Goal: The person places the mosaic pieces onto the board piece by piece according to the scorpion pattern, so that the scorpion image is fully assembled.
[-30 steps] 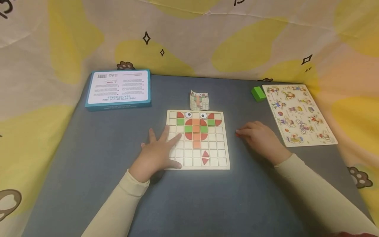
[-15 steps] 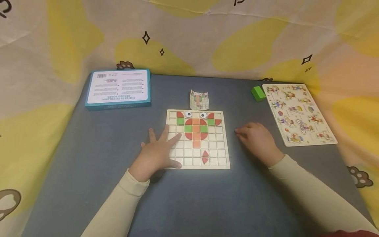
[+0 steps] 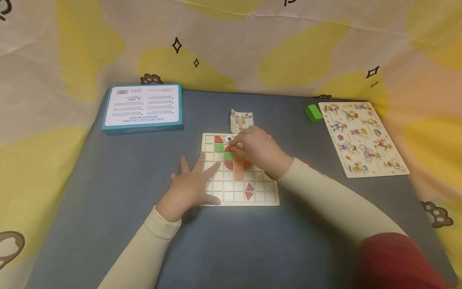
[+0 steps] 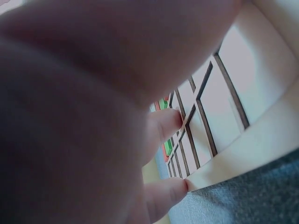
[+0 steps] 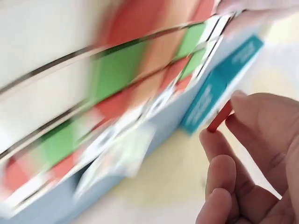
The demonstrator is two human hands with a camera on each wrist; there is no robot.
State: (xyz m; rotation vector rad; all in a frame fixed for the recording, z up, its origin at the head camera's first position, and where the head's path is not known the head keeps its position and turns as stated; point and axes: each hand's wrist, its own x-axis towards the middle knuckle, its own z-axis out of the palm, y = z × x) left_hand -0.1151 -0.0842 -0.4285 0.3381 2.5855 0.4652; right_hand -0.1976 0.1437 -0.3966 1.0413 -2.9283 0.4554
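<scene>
My left hand (image 3: pixel 187 186) lies with spread fingers over the left edge of a pale wooden grid board (image 3: pixel 272 197); in the left wrist view its fingertips (image 4: pixel 169 122) rest at the board's squares and rim. My right hand (image 3: pixel 261 152) is over the board's upper part, hiding its upper right pieces. Thumb and finger pinch a thin red piece (image 5: pixel 219 117), seen edge-on in the right wrist view. Red, green (image 3: pixel 219 147) and orange (image 3: pixel 238 175) pieces and a round eye piece (image 3: pixel 228 139) sit in the squares. Two red triangles (image 3: pixel 249 186) lie lower down.
Behind the board stands a small curled picture card (image 3: pixel 236 124). A blue-edged box (image 3: pixel 144 106) lies at the back left. To the right are a green block (image 3: pixel 313 114) and a wooden picture puzzle (image 3: pixel 361 138). A small red piece (image 3: pixel 308 164) shows beyond the right sleeve.
My right hand has moved left from the table on the right to over the board's upper part, bringing the red piece. The left hand has stayed in place.
</scene>
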